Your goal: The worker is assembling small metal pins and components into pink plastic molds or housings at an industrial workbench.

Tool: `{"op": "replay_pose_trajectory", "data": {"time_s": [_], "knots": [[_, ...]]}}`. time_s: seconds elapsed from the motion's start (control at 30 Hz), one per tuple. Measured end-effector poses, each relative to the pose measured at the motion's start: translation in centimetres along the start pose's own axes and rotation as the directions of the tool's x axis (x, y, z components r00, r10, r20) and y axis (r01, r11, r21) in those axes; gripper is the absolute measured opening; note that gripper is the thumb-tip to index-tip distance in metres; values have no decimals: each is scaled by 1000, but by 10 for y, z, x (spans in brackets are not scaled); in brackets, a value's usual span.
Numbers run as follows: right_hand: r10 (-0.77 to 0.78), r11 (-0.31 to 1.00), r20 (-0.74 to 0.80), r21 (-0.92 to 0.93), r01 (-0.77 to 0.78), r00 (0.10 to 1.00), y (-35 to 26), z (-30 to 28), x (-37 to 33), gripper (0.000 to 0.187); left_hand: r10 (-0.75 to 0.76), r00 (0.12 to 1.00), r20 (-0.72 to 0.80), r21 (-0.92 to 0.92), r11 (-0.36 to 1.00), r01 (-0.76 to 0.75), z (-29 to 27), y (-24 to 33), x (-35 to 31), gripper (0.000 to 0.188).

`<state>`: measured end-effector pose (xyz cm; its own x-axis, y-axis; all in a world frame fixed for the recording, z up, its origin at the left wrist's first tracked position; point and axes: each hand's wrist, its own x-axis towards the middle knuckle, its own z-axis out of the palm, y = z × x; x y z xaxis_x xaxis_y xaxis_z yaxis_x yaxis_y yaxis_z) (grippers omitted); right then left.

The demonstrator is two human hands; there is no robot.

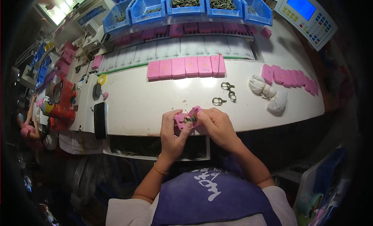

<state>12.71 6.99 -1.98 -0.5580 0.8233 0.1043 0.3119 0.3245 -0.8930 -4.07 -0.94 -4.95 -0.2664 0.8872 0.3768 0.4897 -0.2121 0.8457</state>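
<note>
At the near edge of the white table, both hands hold a small pink rubber mold (pixel 196 109), bent open so its two flaps spread apart. A dark greenish piece (pixel 189 119) shows inside it. My left hand (pixel 171 129) grips the left flap, with its thumb by the greenish piece. The fingers of my right hand (pixel 218 125) pinch the right flap; their tips partly hide it. Just beyond lie three olive-green ring-shaped pieces, one (pixel 219 101) nearest my right hand, another (pixel 227 86) farther off and the third (pixel 232 96) beside it.
A row of pink blocks (pixel 178 67) stands mid-table. At right are a white cloth bundle (pixel 276 100) and more pink blocks (pixel 288 77). Blue bins (pixel 149 10) of green pieces line the back, beside a control panel (pixel 307 18). A black flat object (pixel 100 121) lies left; another person (pixel 32 128) sits beyond.
</note>
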Motion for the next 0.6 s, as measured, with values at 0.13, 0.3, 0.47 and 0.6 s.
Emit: {"op": "replay_pose_trajectory", "data": {"time_s": [0.13, 0.3, 0.47, 0.6], "knots": [[112, 967, -49, 237, -97, 993, 0, 10, -9, 31, -80, 995, -53, 11, 997, 80, -2, -8, 1, 39], [-354, 891, -238, -378, 250, 904, 8, 8, -16, 50, -159, 987, -28, -10, 987, 159, -9, 1, 7, 46], [-281, 955, -62, -121, 272, 958, 20, 11, -23, 42, -110, 989, 96, -89, 989, 118, -5, 9, 15, 48], [-140, 988, -78, 56, 145, 987, 10, 6, -25, 34, 227, 949, 219, 134, 956, -260, 6, 10, 25, 46]]}}
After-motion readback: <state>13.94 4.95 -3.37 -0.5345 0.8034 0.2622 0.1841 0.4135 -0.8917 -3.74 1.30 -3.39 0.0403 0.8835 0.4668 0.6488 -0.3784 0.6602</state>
